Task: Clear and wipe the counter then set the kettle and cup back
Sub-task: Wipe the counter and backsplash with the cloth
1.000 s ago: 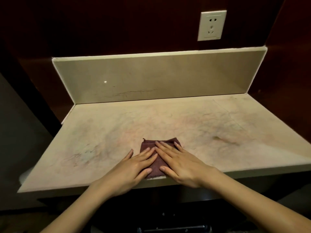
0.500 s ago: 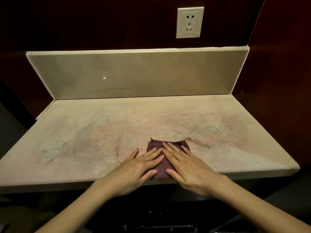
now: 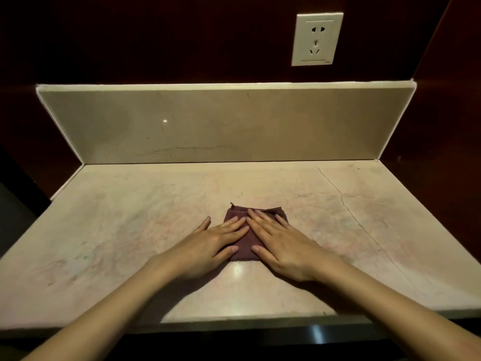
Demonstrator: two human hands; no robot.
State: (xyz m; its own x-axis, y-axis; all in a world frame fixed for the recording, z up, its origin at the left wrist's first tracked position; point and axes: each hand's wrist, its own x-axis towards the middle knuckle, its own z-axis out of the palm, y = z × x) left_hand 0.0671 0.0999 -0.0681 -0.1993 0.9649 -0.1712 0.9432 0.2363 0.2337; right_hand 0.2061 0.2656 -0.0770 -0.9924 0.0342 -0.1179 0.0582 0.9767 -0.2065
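Note:
A small folded dark maroon cloth (image 3: 246, 247) lies flat on the pale marble counter (image 3: 130, 243), near its middle. My left hand (image 3: 208, 246) presses flat on the cloth's left part, fingers spread and pointing right and forward. On the cloth's right part my right hand (image 3: 281, 246) lies flat too, fingers spread. The fingertips of both hands meet over the cloth. No kettle or cup is in view.
A beige backsplash (image 3: 221, 126) runs along the counter's back. A white wall socket (image 3: 316, 39) sits above it on the dark wall. A thin crack (image 3: 348, 207) crosses the counter's right part. Dark walls close in the left and right sides.
Both hands have pushed the cloth forward, from the counter's front edge toward its middle. The camera has swung and moved closer over the counter.

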